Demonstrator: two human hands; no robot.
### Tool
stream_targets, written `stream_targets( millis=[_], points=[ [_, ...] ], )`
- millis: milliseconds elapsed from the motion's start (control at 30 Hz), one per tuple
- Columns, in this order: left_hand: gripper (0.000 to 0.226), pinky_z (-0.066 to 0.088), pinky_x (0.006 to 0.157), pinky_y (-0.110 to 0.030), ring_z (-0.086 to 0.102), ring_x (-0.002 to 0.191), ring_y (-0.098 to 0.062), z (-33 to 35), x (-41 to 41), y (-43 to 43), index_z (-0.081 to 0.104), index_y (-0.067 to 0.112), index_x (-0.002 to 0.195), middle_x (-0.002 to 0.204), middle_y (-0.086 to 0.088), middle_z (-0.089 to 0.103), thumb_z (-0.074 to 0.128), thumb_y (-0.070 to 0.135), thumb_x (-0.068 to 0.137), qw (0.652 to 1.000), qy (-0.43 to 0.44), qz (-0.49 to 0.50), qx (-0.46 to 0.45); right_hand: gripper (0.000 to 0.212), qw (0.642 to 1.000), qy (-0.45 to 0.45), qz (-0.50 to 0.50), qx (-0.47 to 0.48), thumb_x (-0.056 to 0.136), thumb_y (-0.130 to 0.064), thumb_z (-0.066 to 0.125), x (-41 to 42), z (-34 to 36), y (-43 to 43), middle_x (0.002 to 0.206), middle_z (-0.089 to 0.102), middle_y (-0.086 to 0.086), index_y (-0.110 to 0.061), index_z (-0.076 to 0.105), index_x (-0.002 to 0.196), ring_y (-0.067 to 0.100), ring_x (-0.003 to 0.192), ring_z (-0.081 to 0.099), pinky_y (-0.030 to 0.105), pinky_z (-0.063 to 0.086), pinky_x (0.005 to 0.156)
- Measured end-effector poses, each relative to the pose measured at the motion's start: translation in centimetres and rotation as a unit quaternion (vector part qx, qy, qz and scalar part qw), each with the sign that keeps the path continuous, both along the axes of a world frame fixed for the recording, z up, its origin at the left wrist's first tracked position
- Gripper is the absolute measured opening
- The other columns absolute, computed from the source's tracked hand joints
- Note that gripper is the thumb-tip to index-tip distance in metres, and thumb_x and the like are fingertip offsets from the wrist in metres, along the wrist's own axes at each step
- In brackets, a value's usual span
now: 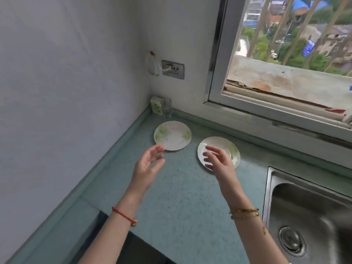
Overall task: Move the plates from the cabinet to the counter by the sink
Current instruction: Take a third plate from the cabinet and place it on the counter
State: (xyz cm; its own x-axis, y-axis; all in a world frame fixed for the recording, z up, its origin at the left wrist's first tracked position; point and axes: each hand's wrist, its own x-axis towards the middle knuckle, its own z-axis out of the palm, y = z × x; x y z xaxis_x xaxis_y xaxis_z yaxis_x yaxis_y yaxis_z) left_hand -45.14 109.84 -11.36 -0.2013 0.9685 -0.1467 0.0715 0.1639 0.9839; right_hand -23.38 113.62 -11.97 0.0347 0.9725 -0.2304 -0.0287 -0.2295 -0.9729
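Two round white plates, faded green floral print, flat on teal table left of sink [308, 216]: far plate [172, 135], near plate [226, 147]. Left hand [147, 165], right hand [219, 161] hovering, fingers spread, holding nothing.

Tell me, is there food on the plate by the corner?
Empty. The plate lies flat on the counter, showing only its green pattern.

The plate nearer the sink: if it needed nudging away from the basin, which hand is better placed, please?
Right, probably. The right hand hangs open directly over that plate, which lies flat on the counter. The left hand, also open, sits by the other plate, farther from the sink.
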Motion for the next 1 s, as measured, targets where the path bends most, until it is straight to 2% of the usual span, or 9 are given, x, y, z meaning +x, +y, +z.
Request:
stream_targets(
  millis=[233, 400, 500, 633, 767, 1000],
  points=[
    [0.036, 0.044, 0.111, -0.040, 0.060, 0.123, -0.008, 2.4, 1.4, -13.7, 0.057, 0.023, 0.134, 0.131, 0.008, 0.065, 0.055, 0.014, 0.099, 0.985, -0.032, 0.156, 0.072, 0.023, 0.988, 0.022, 0.141, 0.052, 0.097, -0.022, 0.056, -1.2, 2.6, -7.6, 0.112, 0.067, 0.004, -0.019, 0.062, 0.119, 0.019, 0.103, 0.064, 0.029, 0.052, 0.087],
    [0.035, 0.049, 0.107, -0.037, 0.059, 0.125, -0.016, 2.6, 2.8, -24.4, 0.055, 0.015, 0.137, 0.133, 0.001, 0.064, 0.047, 0.015, 0.103, 0.951, -0.032, 0.288, 0.105, 0.026, 0.959, 0.024, 0.272, 0.070, 0.100, -0.024, 0.050, -3.3, 3.8, -14.3, 0.115, 0.065, 0.004, -0.018, 0.059, 0.124, 0.018, 0.107, 0.063, 0.031, 0.052, 0.092],
    [0.035, 0.049, 0.106, -0.034, 0.060, 0.124, -0.015, 3.0, 3.6, -31.1, 0.055, 0.013, 0.137, 0.133, 0.000, 0.064, 0.047, 0.014, 0.102, 0.925, -0.019, 0.362, 0.110, 0.026, 0.934, 0.036, 0.349, 0.074, 0.101, -0.022, 0.049, -5.3, 4.3, -18.6, 0.113, 0.066, 0.004, -0.016, 0.060, 0.124, 0.017, 0.104, 0.064, 0.028, 0.053, 0.089],
    [0.033, 0.049, 0.105, -0.038, 0.060, 0.124, -0.016, 3.6, 5.2, -40.9, 0.058, 0.014, 0.134, 0.133, -0.002, 0.064, 0.044, 0.018, 0.104, 0.863, -0.007, 0.492, 0.111, 0.023, 0.885, 0.056, 0.459, 0.061, 0.098, -0.016, 0.053, -8.8, 4.8, -25.9, 0.105, 0.068, 0.002, -0.016, 0.063, 0.118, 0.014, 0.098, 0.063, 0.026, 0.052, 0.086],
    [0.033, 0.050, 0.104, -0.035, 0.061, 0.123, -0.009, 3.8, 7.7, -50.7, 0.058, 0.019, 0.134, 0.132, 0.004, 0.065, 0.043, 0.025, 0.105, 0.796, 0.015, 0.597, 0.099, 0.022, 0.817, 0.052, 0.571, 0.064, 0.096, -0.022, 0.055, -11.0, 5.3, -34.3, 0.103, 0.070, -0.004, -0.020, 0.065, 0.116, 0.011, 0.098, 0.066, 0.025, 0.054, 0.089],
    [0.030, 0.050, 0.103, -0.033, 0.061, 0.122, -0.008, 3.8, 14.3, -66.4, 0.059, 0.027, 0.130, 0.133, 0.003, 0.064, 0.042, 0.026, 0.106, 0.653, 0.041, 0.750, 0.097, 0.025, 0.704, 0.058, 0.706, 0.049, 0.099, -0.013, 0.049, -12.2, 5.9, -49.6, 0.100, 0.066, 0.000, -0.008, 0.061, 0.120, 0.014, 0.094, 0.062, 0.031, 0.052, 0.089]
  ],
)
